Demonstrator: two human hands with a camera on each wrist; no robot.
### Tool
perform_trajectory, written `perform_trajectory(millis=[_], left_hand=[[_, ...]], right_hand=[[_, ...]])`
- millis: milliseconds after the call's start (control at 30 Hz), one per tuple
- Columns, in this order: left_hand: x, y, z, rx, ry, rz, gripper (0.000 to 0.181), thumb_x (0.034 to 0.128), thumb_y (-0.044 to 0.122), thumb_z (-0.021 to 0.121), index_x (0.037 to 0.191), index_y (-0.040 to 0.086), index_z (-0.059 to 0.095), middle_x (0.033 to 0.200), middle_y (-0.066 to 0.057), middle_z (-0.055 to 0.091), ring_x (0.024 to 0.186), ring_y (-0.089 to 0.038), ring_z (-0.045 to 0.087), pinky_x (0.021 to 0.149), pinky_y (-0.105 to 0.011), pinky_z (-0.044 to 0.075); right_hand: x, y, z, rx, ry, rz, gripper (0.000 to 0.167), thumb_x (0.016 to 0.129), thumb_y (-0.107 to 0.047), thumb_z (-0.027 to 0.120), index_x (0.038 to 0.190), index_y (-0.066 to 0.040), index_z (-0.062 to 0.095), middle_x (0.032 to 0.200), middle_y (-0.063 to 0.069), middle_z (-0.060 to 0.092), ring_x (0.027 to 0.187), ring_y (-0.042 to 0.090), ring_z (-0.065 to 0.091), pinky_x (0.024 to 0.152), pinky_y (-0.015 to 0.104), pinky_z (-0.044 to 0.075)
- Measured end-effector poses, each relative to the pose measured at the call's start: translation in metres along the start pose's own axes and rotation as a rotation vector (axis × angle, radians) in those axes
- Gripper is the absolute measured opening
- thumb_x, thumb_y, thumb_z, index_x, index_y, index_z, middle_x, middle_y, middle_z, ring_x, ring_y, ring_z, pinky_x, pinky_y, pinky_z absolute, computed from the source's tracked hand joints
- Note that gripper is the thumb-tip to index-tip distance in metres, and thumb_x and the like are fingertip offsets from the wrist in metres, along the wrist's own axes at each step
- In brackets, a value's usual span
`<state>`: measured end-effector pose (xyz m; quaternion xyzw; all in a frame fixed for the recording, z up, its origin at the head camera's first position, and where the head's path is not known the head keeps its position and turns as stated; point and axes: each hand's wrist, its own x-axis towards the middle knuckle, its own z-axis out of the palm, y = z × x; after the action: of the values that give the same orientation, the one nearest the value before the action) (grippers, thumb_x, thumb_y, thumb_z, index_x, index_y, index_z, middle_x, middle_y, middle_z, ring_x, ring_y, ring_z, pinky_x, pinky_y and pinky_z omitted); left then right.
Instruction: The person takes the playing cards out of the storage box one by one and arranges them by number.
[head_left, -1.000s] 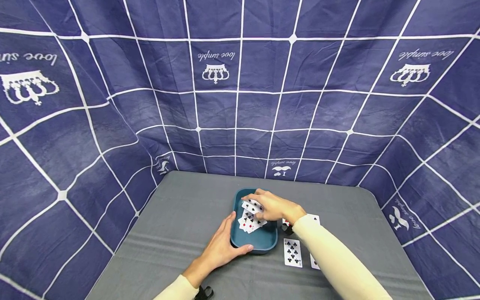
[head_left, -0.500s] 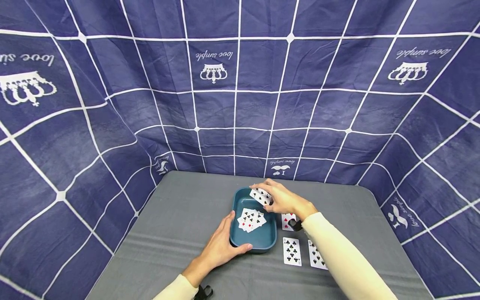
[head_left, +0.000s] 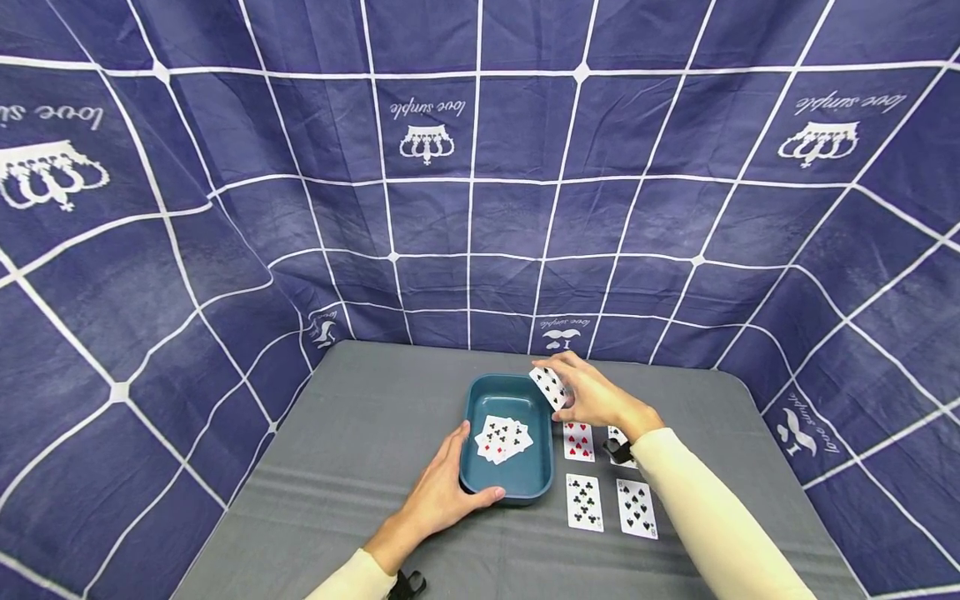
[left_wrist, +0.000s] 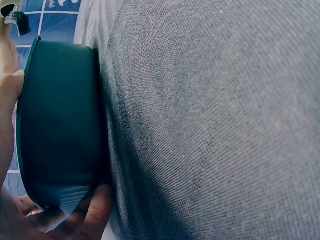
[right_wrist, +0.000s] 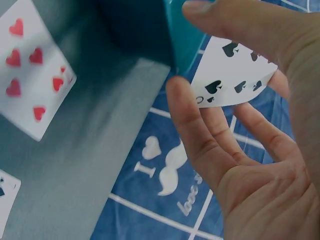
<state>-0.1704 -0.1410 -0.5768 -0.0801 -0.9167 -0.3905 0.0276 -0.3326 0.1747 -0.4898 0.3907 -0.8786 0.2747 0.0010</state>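
From where I am standing, the left hand (head_left: 438, 492) is spreading wide, thumb and fingers resting against the near-left corner of the tray (head_left: 510, 487), which is sitting on the grey table (head_left: 375, 433). The right hand (head_left: 588, 396) is pinching a spade card (head_left: 549, 387) at the tray's far-right corner; whether card and rim are touching, I cannot tell. Inside, a fanned pile (head_left: 502, 439) is lying face up. Beside the tray, a heart card (head_left: 578, 443), a club card (head_left: 584, 502) and a second spade card (head_left: 637, 509) are lying face up, while a black strap (head_left: 618, 452) is partly hiding a fourth card (head_left: 616, 433). Hazards noted: the pinched card is bowing (plainly so, from the right wrist), so a slackening or overtight grip could be letting it spring loose. Snagging the rim could crease it. A dropping wrist could drag the fourth card askew. Uneven left-hand pressure could tip the tray, upsetting the pile.
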Motion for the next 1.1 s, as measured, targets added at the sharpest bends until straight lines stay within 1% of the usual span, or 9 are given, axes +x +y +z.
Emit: perform_trajectory(millis=[133, 267, 400, 500, 633, 700, 833, 967, 1100], left_hand=[[0.001, -0.001, 0.0, 0.005, 0.005, 0.0, 0.132, 0.0845, 0.07, 0.097, 0.182, 0.006, 0.035, 0.186, -0.014, 0.044, 0.162, -0.044, 0.057, 0.127, -0.065, 0.053], [0.001, -0.001, -0.001, 0.006, 0.002, -0.001, 0.133, 0.0847, 0.071, 0.097, 0.182, 0.006, 0.035, 0.187, -0.013, 0.043, 0.162, -0.043, 0.057, 0.127, -0.065, 0.053], [0.001, 0.0, -0.001, -0.003, -0.009, -0.005, 0.133, 0.0856, 0.07, 0.097, 0.183, 0.006, 0.033, 0.187, -0.013, 0.042, 0.164, -0.043, 0.056, 0.128, -0.066, 0.052], [-0.001, 0.001, -0.001, -0.003, -0.013, -0.007, 0.133, 0.0859, 0.07, 0.096, 0.183, 0.006, 0.032, 0.187, -0.015, 0.042, 0.163, -0.045, 0.056, 0.127, -0.067, 0.052], [-0.002, 0.001, -0.001, -0.005, -0.016, -0.013, 0.133, 0.0859, 0.071, 0.096, 0.184, 0.007, 0.032, 0.187, -0.015, 0.042, 0.164, -0.045, 0.056, 0.127, -0.067, 0.052], [-0.002, 0.001, -0.002, -0.009, -0.018, -0.016, 0.133, 0.0859, 0.071, 0.096, 0.184, 0.007, 0.032, 0.187, -0.015, 0.042, 0.164, -0.045, 0.055, 0.128, -0.068, 0.052], [-0.002, 0.001, -0.002, -0.015, -0.024, -0.019, 0.133, 0.0862, 0.071, 0.096, 0.184, 0.007, 0.032, 0.188, -0.014, 0.041, 0.165, -0.045, 0.055, 0.128, -0.068, 0.052], [-0.002, 0.002, -0.002, -0.016, -0.027, -0.024, 0.133, 0.0865, 0.071, 0.095, 0.184, 0.007, 0.031, 0.189, -0.013, 0.04, 0.165, -0.044, 0.055, 0.128, -0.067, 0.052], [-0.002, 0.001, -0.001, -0.007, -0.021, -0.021, 0.133, 0.086, 0.071, 0.096, 0.184, 0.006, 0.032, 0.188, -0.014, 0.041, 0.164, -0.044, 0.056, 0.127, -0.067, 0.053]], right_hand=[[-0.003, 0.009, -0.003, -0.054, 0.069, 0.006, 0.1, 0.077, -0.01, 0.11, 0.165, -0.008, 0.062, 0.167, 0.023, 0.054, 0.092, 0.024, 0.071, 0.092, 0.039, 0.062], [-0.004, 0.018, -0.003, -0.079, 0.092, 0.061, 0.101, 0.077, -0.017, 0.11, 0.165, -0.005, 0.062, 0.171, 0.022, 0.053, 0.104, 0.028, 0.071, 0.104, 0.051, 0.06], [-0.005, 0.03, -0.001, -0.087, 0.093, 0.114, 0.101, 0.078, -0.023, 0.111, 0.165, -0.005, 0.063, 0.156, 0.017, 0.064, 0.105, 0.025, 0.069, 0.098, 0.046, 0.061], [-0.006, 0.039, 0.003, -0.09, 0.094, 0.147, 0.099, 0.079, -0.025, 0.111, 0.163, -0.003, 0.064, 0.144, 0.016, 0.069, 0.104, 0.028, 0.068, 0.096, 0.047, 0.059], [-0.007, 0.049, 0.009, -0.101, 0.105, 0.197, 0.097, 0.081, -0.03, 0.11, 0.161, -0.001, 0.064, 0.143, 0.022, 0.069, 0.118, 0.037, 0.071, 0.11, 0.06, 0.059], [-0.006, 0.054, 0.013, -0.109, 0.11, 0.227, 0.097, 0.081, -0.035, 0.109, 0.16, -0.001, 0.065, 0.144, 0.024, 0.069, 0.125, 0.041, 0.07, 0.115, 0.064, 0.058], [-0.005, 0.063, 0.019, -0.136, 0.097, 0.307, 0.097, 0.082, -0.046, 0.107, 0.161, -0.006, 0.066, 0.143, 0.024, 0.067, 0.128, 0.044, 0.071, 0.113, 0.068, 0.059], [-0.004, 0.068, 0.024, -0.161, 0.07, 0.385, 0.097, 0.084, -0.055, 0.104, 0.164, -0.013, 0.066, 0.151, 0.022, 0.066, 0.135, 0.048, 0.07, 0.111, 0.073, 0.06], [-0.003, 0.072, 0.028, -0.174, 0.042, 0.43, 0.097, 0.086, -0.059, 0.101, 0.165, -0.015, 0.065, 0.157, 0.024, 0.063, 0.145, 0.052, 0.065, 0.11, 0.079, 0.058]])
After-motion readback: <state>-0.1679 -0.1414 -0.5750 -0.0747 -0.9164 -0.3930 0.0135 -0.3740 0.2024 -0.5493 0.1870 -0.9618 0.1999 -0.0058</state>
